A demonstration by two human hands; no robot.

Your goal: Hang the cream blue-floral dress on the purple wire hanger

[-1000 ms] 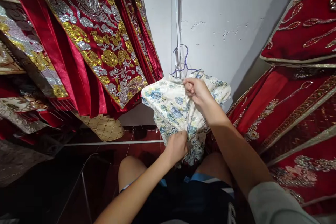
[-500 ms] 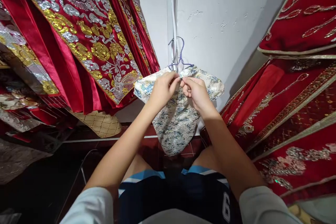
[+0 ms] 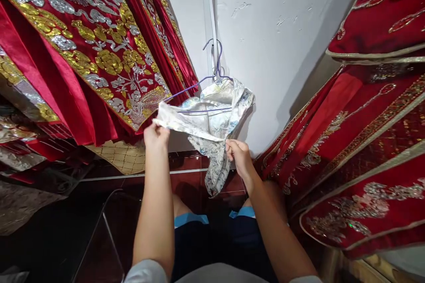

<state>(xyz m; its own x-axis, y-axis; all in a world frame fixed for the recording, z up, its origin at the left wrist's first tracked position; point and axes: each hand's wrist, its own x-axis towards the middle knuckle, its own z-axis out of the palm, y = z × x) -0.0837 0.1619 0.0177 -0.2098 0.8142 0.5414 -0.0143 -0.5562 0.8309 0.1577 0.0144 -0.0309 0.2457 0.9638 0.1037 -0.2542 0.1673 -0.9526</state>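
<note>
A small white garment with a blue floral print (image 3: 217,159) hangs partly on a purple wire hanger (image 3: 191,89), against the wall. Its front is pulled apart, so the pale inside shows. My left hand (image 3: 156,135) pinches the garment's left shoulder or sleeve edge, which is off the hanger; the left end of the hanger lies bare. At the lower end of the opened edge, my right hand (image 3: 237,154) grips the fabric between thumb and fingers. The right shoulder still sits over the hanger.
Red satin cloth with gold and silver sequins (image 3: 109,62) hangs at left. More red embroidered garments (image 3: 365,141) hang at right. A white strip (image 3: 210,4) runs down the white wall (image 3: 265,44) behind the hanger. Dark red tiles (image 3: 186,177) lie below.
My hands have parted from the garment's neckline. The left hand has moved left and down, drawing the left shoulder off the hanger; the right has moved down. The front has opened.
</note>
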